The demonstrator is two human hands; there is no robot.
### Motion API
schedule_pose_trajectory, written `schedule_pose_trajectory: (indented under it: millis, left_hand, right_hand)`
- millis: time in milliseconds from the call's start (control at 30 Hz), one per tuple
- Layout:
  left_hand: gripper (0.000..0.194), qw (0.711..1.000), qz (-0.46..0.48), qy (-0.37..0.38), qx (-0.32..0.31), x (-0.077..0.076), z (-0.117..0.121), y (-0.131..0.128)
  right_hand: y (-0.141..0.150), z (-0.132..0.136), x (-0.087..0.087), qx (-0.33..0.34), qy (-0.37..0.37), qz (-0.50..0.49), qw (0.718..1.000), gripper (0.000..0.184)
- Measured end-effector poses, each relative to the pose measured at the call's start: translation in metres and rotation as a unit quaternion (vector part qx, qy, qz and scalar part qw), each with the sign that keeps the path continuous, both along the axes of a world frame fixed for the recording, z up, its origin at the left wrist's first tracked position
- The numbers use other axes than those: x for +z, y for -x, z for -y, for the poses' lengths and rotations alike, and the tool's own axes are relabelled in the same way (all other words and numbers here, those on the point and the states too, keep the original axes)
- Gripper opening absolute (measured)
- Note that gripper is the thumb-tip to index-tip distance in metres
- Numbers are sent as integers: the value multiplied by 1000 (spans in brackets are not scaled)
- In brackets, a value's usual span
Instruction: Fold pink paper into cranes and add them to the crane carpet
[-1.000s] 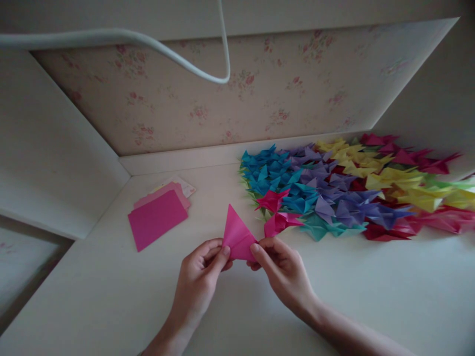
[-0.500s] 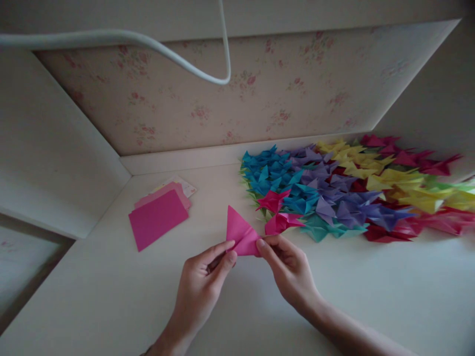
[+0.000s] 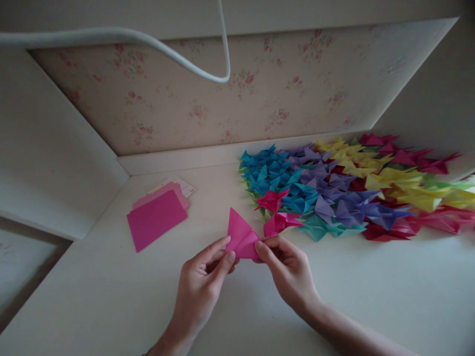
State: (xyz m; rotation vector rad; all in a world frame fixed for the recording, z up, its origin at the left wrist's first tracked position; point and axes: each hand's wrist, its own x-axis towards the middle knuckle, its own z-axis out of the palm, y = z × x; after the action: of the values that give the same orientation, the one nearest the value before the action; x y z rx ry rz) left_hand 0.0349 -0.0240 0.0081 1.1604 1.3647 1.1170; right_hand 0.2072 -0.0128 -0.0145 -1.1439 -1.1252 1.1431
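A pink folded paper triangle [image 3: 239, 235] stands point-up just above the white desk [image 3: 111, 291], held from both sides. My left hand [image 3: 202, 284] pinches its lower left corner with thumb and forefinger. My right hand [image 3: 287, 269] pinches its lower right edge, fingers curled. A stack of flat pink paper sheets [image 3: 156, 217] lies to the left of my hands.
A wide spread of folded paper cranes [image 3: 345, 190] in blue, purple, yellow, green, red and pink covers the right back of the desk. Two pink cranes [image 3: 278, 212] lie nearest my right hand. Floral wallpaper [image 3: 222, 99] backs the desk, and a white cable [image 3: 166, 49] hangs overhead.
My left fingers have stretched out along the paper's lower left edge, and the triangle has sunk slightly and shifted a little right. The right hand's pinch has moved up a little.
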Motion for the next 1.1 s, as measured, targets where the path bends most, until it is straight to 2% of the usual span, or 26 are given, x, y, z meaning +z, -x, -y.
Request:
schedule_pose_trajectory:
  millis: [100, 200, 300, 400, 467, 633, 867, 967, 1100]
  left_hand:
    - [62, 1000, 13, 1, 9, 1, -1, -1]
    - [69, 999, 31, 25, 14, 1, -3, 0]
    - [54, 996, 60, 58, 6, 0, -5, 0]
    - [33, 994, 79, 73, -23, 1, -6, 0]
    - [28, 994, 72, 71, -41, 2, -6, 0]
    - [25, 997, 40, 56, -40, 2, -5, 1]
    - [23, 997, 47, 52, -20, -3, -6, 3]
    - [22, 994, 69, 76, -23, 1, -6, 1]
    - [24, 989, 89, 105, -58, 7, -5, -1]
  right_hand:
    - [3, 0, 0, -5, -14, -35, 999, 20]
    - [4, 0, -1, 6, -22, -63, 998, 16]
    - [2, 1, -3, 16, -19, -27, 999, 16]
    - [-1, 2, -4, 14, -25, 50, 998, 21]
    - [-2, 3, -3, 9, -41, 105, 994, 21]
    - [-2, 2, -1, 14, -57, 128, 990, 18]
    - [-2, 2, 4, 23, -25, 123, 992, 18]
    - [-2, 1, 5, 30, -19, 125, 992, 18]
    - [-2, 2, 3, 28, -15, 119, 992, 18]
